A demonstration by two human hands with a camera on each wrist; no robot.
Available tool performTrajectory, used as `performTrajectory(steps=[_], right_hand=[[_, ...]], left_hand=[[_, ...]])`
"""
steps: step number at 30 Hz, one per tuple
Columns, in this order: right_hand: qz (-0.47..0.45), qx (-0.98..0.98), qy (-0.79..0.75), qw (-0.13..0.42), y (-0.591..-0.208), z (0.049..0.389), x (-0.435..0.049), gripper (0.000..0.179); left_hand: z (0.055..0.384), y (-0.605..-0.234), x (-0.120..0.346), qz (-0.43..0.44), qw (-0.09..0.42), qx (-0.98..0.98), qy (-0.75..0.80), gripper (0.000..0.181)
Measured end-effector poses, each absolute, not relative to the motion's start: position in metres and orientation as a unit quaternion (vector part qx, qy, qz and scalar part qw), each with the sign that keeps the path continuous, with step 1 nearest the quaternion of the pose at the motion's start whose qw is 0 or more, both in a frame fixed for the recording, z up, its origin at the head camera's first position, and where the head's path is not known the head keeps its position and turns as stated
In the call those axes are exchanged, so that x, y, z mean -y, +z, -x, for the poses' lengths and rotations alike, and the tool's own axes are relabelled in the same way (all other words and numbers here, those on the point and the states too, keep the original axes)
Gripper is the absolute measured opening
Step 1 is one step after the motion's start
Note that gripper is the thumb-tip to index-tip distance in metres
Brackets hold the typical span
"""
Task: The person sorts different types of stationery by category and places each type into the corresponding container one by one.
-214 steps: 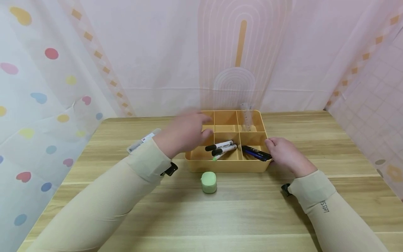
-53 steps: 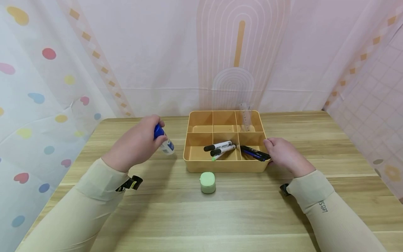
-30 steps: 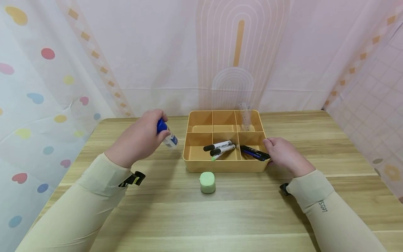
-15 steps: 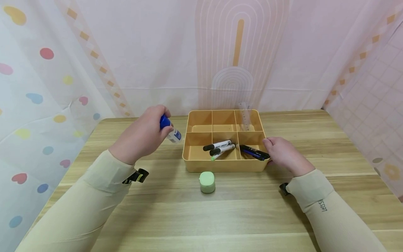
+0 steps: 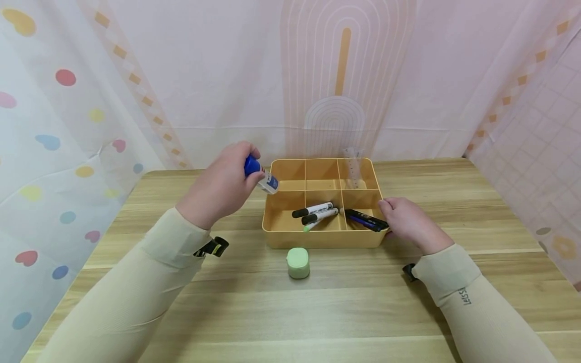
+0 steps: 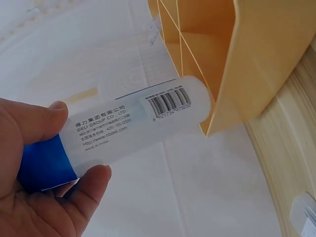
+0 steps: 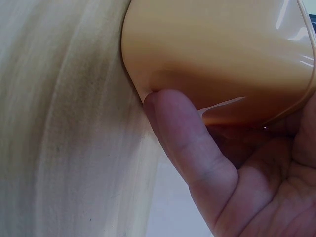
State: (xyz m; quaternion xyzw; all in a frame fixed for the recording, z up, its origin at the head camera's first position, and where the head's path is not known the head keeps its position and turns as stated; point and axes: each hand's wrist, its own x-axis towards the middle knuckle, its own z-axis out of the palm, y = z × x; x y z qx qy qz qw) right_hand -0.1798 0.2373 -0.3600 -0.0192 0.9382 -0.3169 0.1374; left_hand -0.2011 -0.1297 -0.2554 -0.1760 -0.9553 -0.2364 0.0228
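Observation:
My left hand [image 5: 222, 184] holds a blue-capped, translucent glue bottle [image 5: 269, 182] by the cap end, between thumb and fingers. Its base points down and right over the left rim of a yellow compartment tray [image 5: 327, 239]. In the left wrist view, a barcode and print show on the bottle [image 6: 143, 118]. At the tray's front right corner, my right hand [image 5: 413, 224] grips the side, thumb at the rim. Close up in the right wrist view, a finger [image 6: 91, 182] is not part of that grip; there the right hand [image 7: 247, 187] presses the tray's outer wall [image 7: 212, 59].
Black-capped markers [image 5: 313, 209] lie in the front middle compartment, crossing its left divider. Dark pens [image 5: 365, 219] are in the front right one, and a clear ruler [image 5: 353, 169] leans in the back right. A green rounded case [image 5: 298, 263] stands before the tray on the wooden table [image 5: 345, 312].
Over the last two seconds my left hand has lifted the glue bottle and carried it right to the tray's left edge. My right hand stays at the tray corner.

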Motion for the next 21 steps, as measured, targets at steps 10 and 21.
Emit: performTrajectory(steps=[10,21], right_hand=[[0.021,-0.939,-0.316,0.136,-0.360,0.178,-0.238,0.044],[0.016,-0.937,-0.322,0.136,-0.360,0.177,-0.238,0.046]], left_hand=[[0.211,-0.259,0.108,0.188,0.018,0.943,-0.275,0.035],[0.225,-0.265,0.085,0.217,0.023,0.940,-0.261,0.034]])
